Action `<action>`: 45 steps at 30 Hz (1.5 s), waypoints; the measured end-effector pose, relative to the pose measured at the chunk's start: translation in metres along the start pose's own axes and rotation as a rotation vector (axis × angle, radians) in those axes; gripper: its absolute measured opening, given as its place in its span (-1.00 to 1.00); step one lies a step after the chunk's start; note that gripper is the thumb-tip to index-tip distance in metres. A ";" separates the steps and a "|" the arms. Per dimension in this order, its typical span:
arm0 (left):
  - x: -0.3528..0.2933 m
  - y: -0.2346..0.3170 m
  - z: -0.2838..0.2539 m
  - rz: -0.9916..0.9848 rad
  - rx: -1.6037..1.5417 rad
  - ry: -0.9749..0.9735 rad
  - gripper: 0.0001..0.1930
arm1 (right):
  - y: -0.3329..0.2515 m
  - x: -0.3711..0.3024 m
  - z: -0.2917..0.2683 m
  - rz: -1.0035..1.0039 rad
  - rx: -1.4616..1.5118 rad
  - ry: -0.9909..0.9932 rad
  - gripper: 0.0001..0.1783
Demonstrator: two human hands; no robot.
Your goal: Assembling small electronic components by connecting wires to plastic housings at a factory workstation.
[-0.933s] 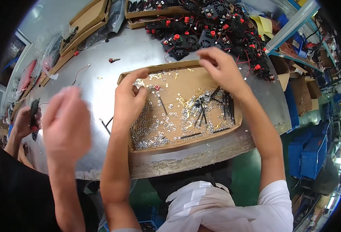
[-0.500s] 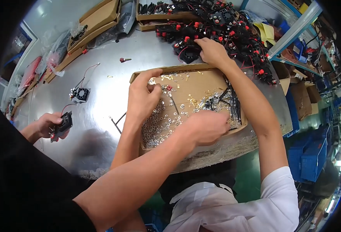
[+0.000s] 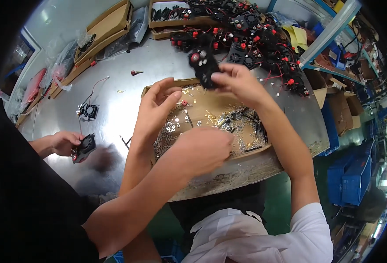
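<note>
My right hand (image 3: 241, 85) grips a black plastic fan unit (image 3: 202, 65) with red and silver terminals, held up over the far edge of a shallow cardboard tray (image 3: 204, 101). It is blurred by motion. My left hand (image 3: 155, 105) is at the tray's left side, fingers curved and apart, with nothing visible in them. Loose metal nuts (image 3: 171, 127), gold-coloured tabs and black cable ties lie in the tray. A co-worker's arm crosses over my left forearm, its closed hand (image 3: 206, 147) above the tray. What that hand holds is hidden.
The co-worker's other hand (image 3: 66, 142) holds a fan unit (image 3: 85, 148) at the left. Another small fan (image 3: 88, 111) with wires and a red terminal post (image 3: 136, 72) lie on the metal table. A pile of wired fan units (image 3: 263, 52) fills the back right; cardboard boxes (image 3: 103, 30) stand at the back left.
My right hand has drawn back from the pile towards the tray, bringing a fan unit with it. My left hand has opened wider. The co-worker's crossing hand has shifted left.
</note>
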State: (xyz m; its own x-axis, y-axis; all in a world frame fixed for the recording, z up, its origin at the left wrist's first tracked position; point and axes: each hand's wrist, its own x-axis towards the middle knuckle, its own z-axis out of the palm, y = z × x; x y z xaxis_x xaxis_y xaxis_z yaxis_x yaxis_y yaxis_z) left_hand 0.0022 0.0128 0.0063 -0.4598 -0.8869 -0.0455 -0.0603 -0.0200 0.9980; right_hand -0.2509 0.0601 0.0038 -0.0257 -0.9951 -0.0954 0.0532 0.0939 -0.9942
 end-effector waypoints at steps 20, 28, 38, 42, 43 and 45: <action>0.012 -0.005 -0.018 -0.063 -0.772 -0.103 -0.65 | 0.011 -0.044 0.007 -0.176 -0.562 0.014 -0.73; 0.012 -0.006 -0.014 -0.052 -0.727 -0.132 -0.64 | 0.022 -0.047 0.019 -0.385 -1.014 -0.028 -0.82; 0.009 -0.003 -0.005 -0.071 -0.650 -0.084 -0.57 | 0.024 -0.052 0.020 -0.231 -1.075 -0.058 -0.86; 0.010 -0.002 -0.010 -0.088 -0.587 -0.036 -0.56 | -0.016 -0.078 0.046 -0.698 -1.047 -0.037 -0.87; 0.009 -0.003 -0.008 -0.089 -0.585 -0.020 -0.56 | -0.035 -0.095 0.056 -0.787 -0.997 -0.100 -0.82; 0.015 -0.003 -0.002 -0.084 -0.602 -0.039 -0.57 | -0.065 -0.144 0.070 -0.856 -0.853 -0.168 -0.68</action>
State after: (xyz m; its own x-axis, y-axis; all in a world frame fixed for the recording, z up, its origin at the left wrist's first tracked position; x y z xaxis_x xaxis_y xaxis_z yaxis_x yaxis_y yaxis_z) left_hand -0.0022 -0.0011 0.0033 -0.5082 -0.8535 -0.1153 0.4088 -0.3569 0.8399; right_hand -0.1804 0.1952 0.0857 0.4018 -0.7309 0.5517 -0.5916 -0.6671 -0.4528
